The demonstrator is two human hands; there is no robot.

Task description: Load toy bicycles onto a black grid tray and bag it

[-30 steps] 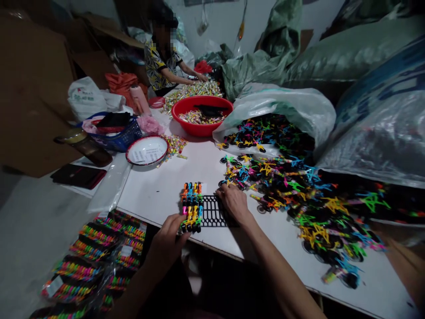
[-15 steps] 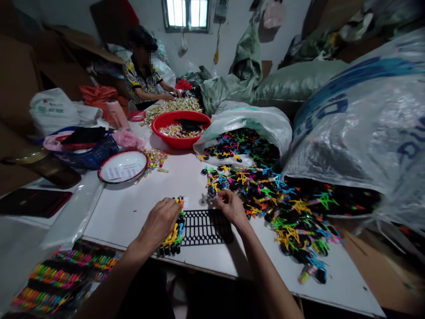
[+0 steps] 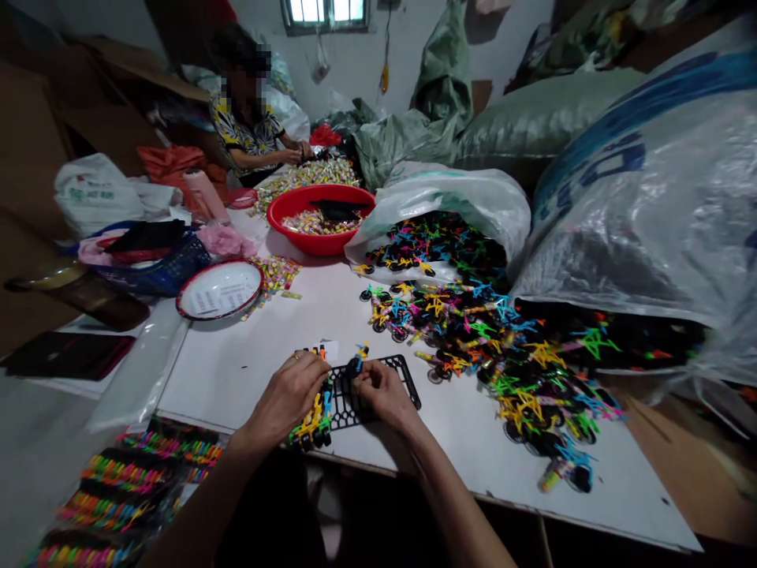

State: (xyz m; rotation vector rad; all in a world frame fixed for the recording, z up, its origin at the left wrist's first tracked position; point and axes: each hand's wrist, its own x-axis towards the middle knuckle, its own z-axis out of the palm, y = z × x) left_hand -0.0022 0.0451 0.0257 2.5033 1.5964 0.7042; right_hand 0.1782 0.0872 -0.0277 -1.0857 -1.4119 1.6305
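Note:
A black plastic lattice rack lies on the white table near its front edge. Small toy bicycles in yellow, blue and orange stand packed in a row at its left end. My left hand, with a ring on it, is closed over this row; its fingertips are partly hidden. Over the middle of the rack, my right hand pinches a toy bicycle with black wheels and some blue and yellow on top. A heap of loose toy bicycles spreads to the right of that hand.
A white sack spills toy bicycles at the back. A red basin holds small wrapped pieces, beside a white enamel dish. Bundled toy bicycles lie lower left. Across the table sits another person. A big sack bulges at right.
My right hand has moved left and down from the edge of the heap to the rack, bringing a toy bicycle. My left hand stays on the row. The view has shifted slightly.

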